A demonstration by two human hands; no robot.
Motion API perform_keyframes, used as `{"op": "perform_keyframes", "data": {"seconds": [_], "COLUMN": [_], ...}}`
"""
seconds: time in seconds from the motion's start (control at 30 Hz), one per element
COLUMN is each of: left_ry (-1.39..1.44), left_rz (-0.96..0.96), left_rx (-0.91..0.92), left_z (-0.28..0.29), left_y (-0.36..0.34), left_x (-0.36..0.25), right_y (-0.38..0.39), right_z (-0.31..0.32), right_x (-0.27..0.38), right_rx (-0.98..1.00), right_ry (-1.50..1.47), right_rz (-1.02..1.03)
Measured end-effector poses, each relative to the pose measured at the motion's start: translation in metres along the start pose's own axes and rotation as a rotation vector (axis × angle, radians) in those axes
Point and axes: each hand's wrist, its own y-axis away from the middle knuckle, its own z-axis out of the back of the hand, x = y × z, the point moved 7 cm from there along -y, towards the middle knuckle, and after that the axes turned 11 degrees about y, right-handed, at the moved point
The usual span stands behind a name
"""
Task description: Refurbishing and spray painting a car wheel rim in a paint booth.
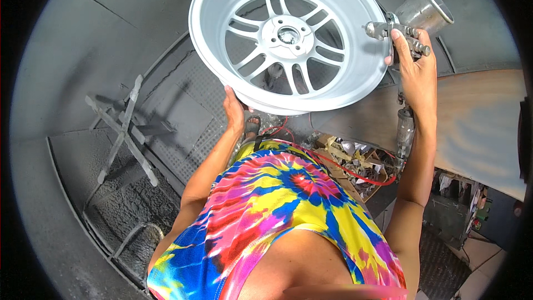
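A white wheel rim [288, 58] with paired spokes is held up in front of me, its open side facing me and tilted. My left hand [235, 111] grips its lower left edge from beneath; part of the fingers is hidden behind the rim. Beside the rim's right edge, my right hand [413, 61] is closed around a metal spray gun [383, 30]. A cup [425, 8] sits on top of the gun, and its nozzle points left toward the wheel. Below the gun hangs a metal cylinder fitting [405, 128] on its air line.
A cross-shaped metal stand [123, 130] rises at the left by the dark grey booth wall [72, 39]. A red hose [355, 175] curves past my waist. Cardboard and scraps [350, 158] lie in a heap at the lower right, near a brownish panel [477, 128].
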Motion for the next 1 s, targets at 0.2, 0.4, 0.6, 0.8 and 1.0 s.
{"op": "perform_keyframes", "data": {"seconds": [0.2,0.4,0.6,0.8,1.0], "left_ry": [-0.103,0.011,-0.071,-0.318,-0.467], "left_rz": [-0.068,-0.262,-0.282,-0.333,-0.4], "left_rx": [0.004,-0.004,0.026,0.044,0.105], "left_z": [0.032,0.025,0.023,0.042,0.051], "left_y": [-0.07,-0.105,-0.1,-0.13,-0.158], "left_x": [-0.008,-0.037,-0.04,-0.025,-0.014], "right_y": [0.009,0.005,0.005,0.009,0.016], "right_z": [0.0,-0.002,0.013,0.012,-0.005], "right_x": [0.011,0.008,0.008,0.005,0.021], "right_rx": [0.011,-0.004,-0.113,-0.077,0.067], "right_ry": [-0.025,-0.028,-0.015,-0.035,-0.255], "right_rz": [0.019,-0.019,0.024,0.009,0.065]}}
